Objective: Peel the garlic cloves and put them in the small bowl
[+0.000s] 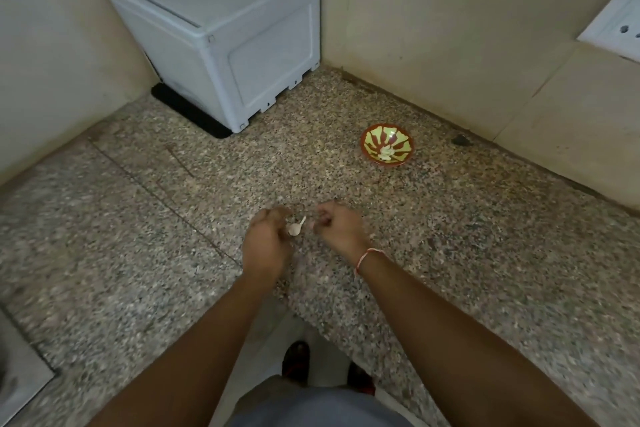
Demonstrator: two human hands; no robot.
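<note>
Head view: left hand (266,243) pinches a garlic clove (295,228) above the speckled counter (138,236). Right hand (341,227), fingers curled, grips loose skin; whether it touches the clove is unclear. Small bowl (387,145) holds peeled cloves

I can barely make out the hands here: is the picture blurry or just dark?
Head view: both; dim light, and motion blur smears the left hand, right hand and clove; the bowl is sharper; wide-angle bends the counter edges.
</note>
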